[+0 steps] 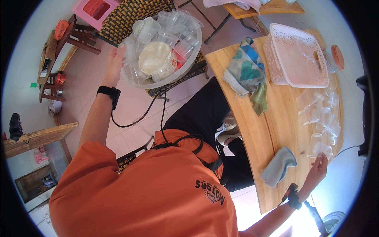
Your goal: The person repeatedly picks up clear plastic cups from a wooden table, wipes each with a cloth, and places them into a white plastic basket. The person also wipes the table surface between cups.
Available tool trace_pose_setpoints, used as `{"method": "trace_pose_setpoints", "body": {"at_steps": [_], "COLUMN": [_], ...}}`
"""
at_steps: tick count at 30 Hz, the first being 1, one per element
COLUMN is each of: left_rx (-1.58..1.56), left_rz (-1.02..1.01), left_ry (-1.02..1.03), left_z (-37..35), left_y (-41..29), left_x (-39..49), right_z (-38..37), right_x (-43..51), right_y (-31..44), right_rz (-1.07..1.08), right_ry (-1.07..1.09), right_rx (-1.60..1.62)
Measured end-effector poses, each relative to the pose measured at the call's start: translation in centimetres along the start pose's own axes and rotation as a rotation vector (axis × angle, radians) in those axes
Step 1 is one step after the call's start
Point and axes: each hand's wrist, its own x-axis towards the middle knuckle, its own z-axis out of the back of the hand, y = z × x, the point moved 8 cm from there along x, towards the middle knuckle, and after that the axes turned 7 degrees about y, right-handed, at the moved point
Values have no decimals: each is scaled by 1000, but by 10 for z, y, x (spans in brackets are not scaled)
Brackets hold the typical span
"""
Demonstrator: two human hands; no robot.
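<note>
At the upper left, my left hand (114, 66) is at the left rim of a large translucent plastic basin (139, 84), its fingertips beside or on a clear plastic container (129, 49); which one it touches is hard to tell. Clear plastic cups and containers fill the basin, with a round cream-coloured lid or bowl (155, 57) among them. On the right, my right hand (319, 167) has its fingertips at a clear plastic cup (321, 148) near the table's far edge. More clear cups (309, 114) lie and stand in a cluster beyond it.
The wooden table (284, 124) bears a pink plastic basket (278, 59), a patterned cloth (245, 71), a folded grey-blue cloth (278, 167) and a jar with an orange lid (337, 56). A woven chair (127, 17) stands under the basin. A black cable (130, 126) hangs from my left wrist.
</note>
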Motion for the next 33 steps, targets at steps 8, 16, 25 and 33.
{"method": "trace_pose_setpoints", "body": {"at_steps": [8,16,25,33], "left_rx": [-28,20,-115,98], "left_rz": [-116,-234,-880,-988], "left_ry": [-118,-245,169,1043], "left_z": [7,15,-72,-187], "left_y": [-10,-16,-152,-200], "left_x": [-8,-12,-141,-302], "right_z": [15,37,31,-50], "right_x": [-10,-34,-83,-110], "right_y": [2,45,166,276], "right_rz": [-16,70,137,559], "right_ry": [-23,-115,191,431], "right_rx": [84,191,414,279]}}
